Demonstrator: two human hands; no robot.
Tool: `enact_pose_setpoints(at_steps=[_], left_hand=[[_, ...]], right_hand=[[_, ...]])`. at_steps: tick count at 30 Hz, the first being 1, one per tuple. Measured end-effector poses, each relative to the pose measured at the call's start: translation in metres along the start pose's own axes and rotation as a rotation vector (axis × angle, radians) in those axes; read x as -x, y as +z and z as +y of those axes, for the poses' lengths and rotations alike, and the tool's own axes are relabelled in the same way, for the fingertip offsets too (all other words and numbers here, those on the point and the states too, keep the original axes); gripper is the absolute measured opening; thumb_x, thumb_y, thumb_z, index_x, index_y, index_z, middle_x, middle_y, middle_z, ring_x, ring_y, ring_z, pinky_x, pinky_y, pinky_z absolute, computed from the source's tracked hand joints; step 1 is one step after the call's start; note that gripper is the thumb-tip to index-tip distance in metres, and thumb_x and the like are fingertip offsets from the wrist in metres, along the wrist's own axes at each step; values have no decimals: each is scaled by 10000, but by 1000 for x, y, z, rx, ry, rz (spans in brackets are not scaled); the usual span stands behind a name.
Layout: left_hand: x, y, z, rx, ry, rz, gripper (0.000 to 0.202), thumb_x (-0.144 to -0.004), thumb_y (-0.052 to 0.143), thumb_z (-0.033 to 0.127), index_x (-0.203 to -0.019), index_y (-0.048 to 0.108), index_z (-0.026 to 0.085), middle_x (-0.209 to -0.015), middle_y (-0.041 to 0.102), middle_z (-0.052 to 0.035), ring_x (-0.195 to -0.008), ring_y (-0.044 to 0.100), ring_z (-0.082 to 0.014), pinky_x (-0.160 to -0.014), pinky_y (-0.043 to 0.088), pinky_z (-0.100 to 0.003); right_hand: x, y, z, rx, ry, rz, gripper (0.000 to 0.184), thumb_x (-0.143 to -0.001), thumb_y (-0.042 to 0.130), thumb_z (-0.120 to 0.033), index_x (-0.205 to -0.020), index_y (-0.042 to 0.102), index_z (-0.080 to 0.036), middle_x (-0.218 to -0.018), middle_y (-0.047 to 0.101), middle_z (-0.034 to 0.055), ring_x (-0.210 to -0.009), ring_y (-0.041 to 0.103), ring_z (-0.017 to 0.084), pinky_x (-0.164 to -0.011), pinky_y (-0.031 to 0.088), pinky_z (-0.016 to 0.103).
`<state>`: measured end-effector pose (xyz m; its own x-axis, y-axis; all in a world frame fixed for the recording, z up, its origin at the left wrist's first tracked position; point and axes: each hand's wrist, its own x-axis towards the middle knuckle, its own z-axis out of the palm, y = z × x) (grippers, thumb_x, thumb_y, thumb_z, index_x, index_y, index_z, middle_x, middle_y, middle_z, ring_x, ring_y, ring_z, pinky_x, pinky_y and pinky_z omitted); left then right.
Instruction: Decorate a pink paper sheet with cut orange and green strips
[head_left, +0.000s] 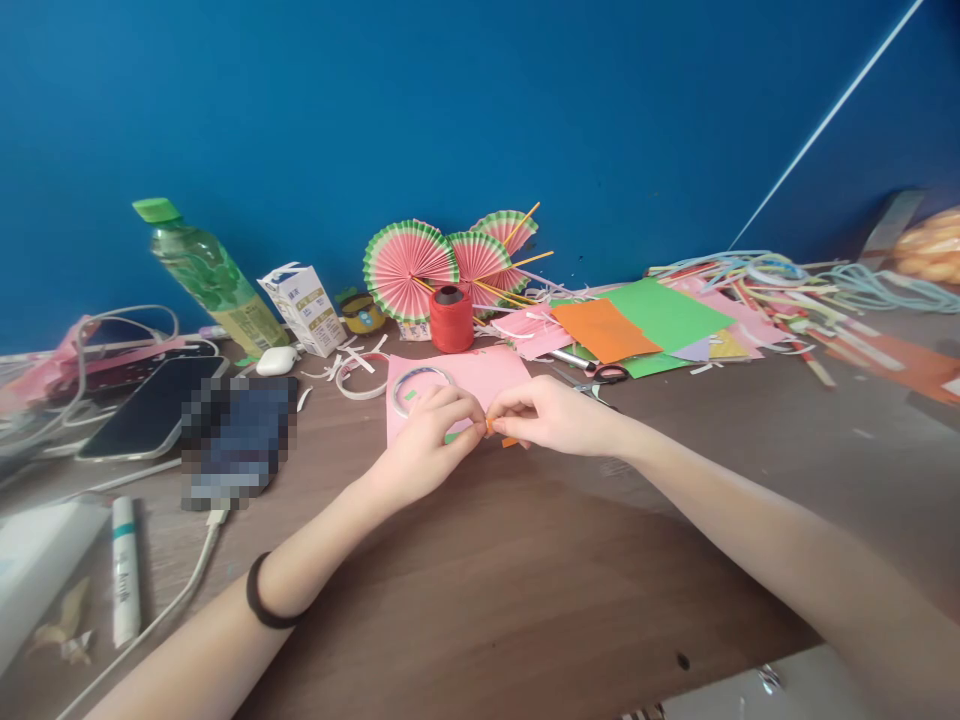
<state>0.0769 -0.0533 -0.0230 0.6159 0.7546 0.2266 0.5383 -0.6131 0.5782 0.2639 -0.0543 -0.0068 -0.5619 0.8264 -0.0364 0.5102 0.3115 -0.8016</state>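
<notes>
My left hand point(431, 435) and my right hand point(544, 415) meet over a pink paper sheet point(491, 375) on the wooden desk point(487, 580). Both pinch a small orange paper piece point(501, 432), of which only slivers show between the fingertips and under my right hand. A roll of clear tape point(416, 385) lies on the pink sheet just behind my left hand. A black band circles my left wrist.
A red thread spool point(451, 318) and watermelon paper fans point(431, 262) stand behind. Scissors point(592, 375), orange point(604, 330) and green paper point(664, 312) and paper strips lie right. A bottle point(206, 275), carton point(304, 308), phones point(154, 405), a glue stick point(124, 570) and cables lie left.
</notes>
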Motion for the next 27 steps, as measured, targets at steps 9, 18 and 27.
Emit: enact_pose_setpoints(at_steps=[9, 18, 27], left_hand=[[0, 0, 1, 40, -17, -13, 176, -811, 423, 256, -713, 555, 192, -827, 570, -31, -870, 455, -186, -879, 323, -363], [0, 0, 1, 30, -27, -15, 190, -812, 401, 247, -724, 559, 190, -821, 566, -30, -868, 465, -184, -885, 317, -359], [-3, -10, -12, 15, -176, 168, 112, -690, 443, 191, -599, 506, 181, -703, 558, 2, -750, 494, -161, -721, 363, -268]], right_hand=[[2, 1, -4, 20, -13, 5, 168, -768, 478, -214, -738, 631, -151, -597, 543, -15, -541, 488, 94, -511, 380, 222], [1, -1, -4, 10, -11, -2, 178, -758, 481, -228, -743, 644, -159, -642, 581, -9, -549, 480, 90, -512, 405, 224], [-3, -15, 5, 122, 6, 81, 208, -769, 483, -281, -774, 646, -151, -644, 574, -1, -542, 471, 95, -499, 353, 224]])
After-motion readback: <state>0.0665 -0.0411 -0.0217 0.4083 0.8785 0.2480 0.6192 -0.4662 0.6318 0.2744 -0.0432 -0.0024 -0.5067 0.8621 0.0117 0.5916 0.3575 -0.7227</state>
